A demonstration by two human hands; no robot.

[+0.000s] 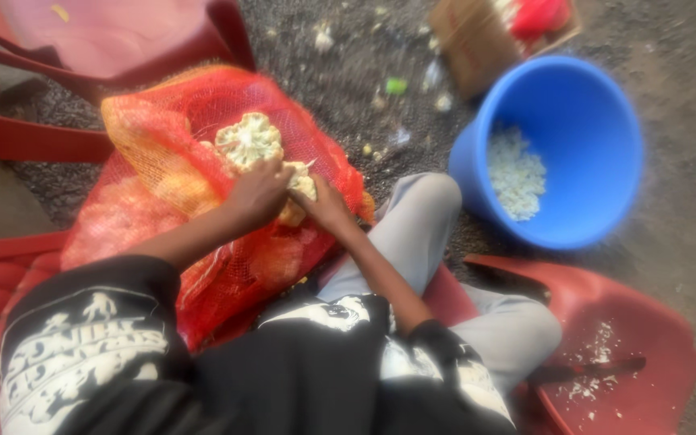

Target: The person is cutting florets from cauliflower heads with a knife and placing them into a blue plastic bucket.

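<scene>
Looking down from the head camera, both hands met over a red mesh sack [163,173] that lay across the lap and spilled to the left. Left hand [258,193] was closed on a pale cauliflower piece [300,187], fingers curled over its top. Right hand [328,205] touched the same piece from the right side; whether its fingers were closed on it or only pressed against it could not be told, as the picture was blurred there. A larger cauliflower head [249,139] sat just above the left hand, resting on the opened sack, cut side up. More pale lumps showed through the mesh lower left, shape unclear.

Blue bucket [561,149] stood to the right, well apart from the hands, on dark gravel ground [348,72]. White florets [515,173] lay in its bottom. A cardboard box [477,36] with something red in it stood beyond the bucket, near the top edge. A red plastic chair [614,354] lay at lower right with white crumbs and a dark knife-like object [586,370] on it; its exact kind was too blurred to tell. Another red chair [114,40] stood at upper left. Grey trousers [420,229] and black printed sleeves [90,346] filled the foreground.
</scene>
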